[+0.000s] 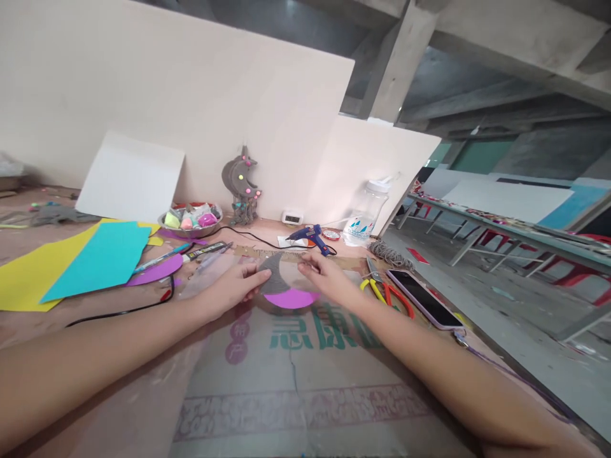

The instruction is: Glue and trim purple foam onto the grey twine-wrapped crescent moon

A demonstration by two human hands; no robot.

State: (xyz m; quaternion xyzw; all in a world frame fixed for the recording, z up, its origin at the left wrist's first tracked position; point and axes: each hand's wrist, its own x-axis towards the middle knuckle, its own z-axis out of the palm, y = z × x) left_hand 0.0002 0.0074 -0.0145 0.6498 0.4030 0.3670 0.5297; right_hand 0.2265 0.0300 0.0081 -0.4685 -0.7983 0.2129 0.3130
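Observation:
A crescent moon cutout (275, 275) is covered in grey yarn on its upper part, while its lower curve shows bare purple (291, 298). My left hand (237, 284) grips it at the left edge, thumb on top. To the right of the crescent, my right hand (321, 275) is closed in a pinch near its inner curve and tip; whatever lies between those fingers is too small to make out. Beyond the hands rests a blue glue gun (312, 238). Scissors with orange handles (398, 299) and a yellow-handled tool (373, 287) lie right of my right hand.
A finished grey moon ornament (241, 181) hangs on the white board. Around the table are a bowl of pompoms (191, 220), coloured sheets (98, 261), pens (162, 257), a small clock (292, 217), a plastic bottle (366, 213), grey yarn (391, 256) and a phone (424, 298).

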